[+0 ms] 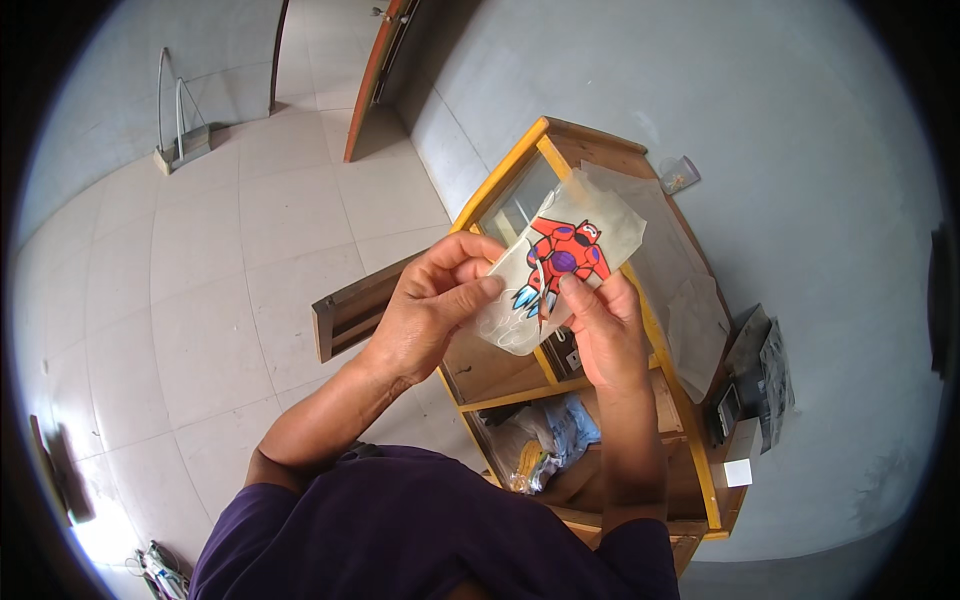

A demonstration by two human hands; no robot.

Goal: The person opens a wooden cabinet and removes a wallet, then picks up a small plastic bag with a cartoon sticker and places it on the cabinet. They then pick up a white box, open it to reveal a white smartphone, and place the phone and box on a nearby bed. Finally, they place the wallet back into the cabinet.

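Between my two hands is a translucent sticker sheet bearing a red winged robot figure with a purple belly and blue flames at its feet. A slit or lifted edge runs through the picture near the flames. My left hand pinches the sheet's left edge between thumb and fingers. On the other side, my right hand grips the lower right edge, its thumb lying on the printed figure. The sheet is tilted in front of a wooden cabinet with yellow edges. Part of the cabinet is hidden behind my hands and right forearm.
Plastic bags fill a lower compartment. Clear plastic sheeting lies on the cabinet top, near a small cup and a white box. An open cabinet door juts left over the tiled floor. Farther off stands a room door.
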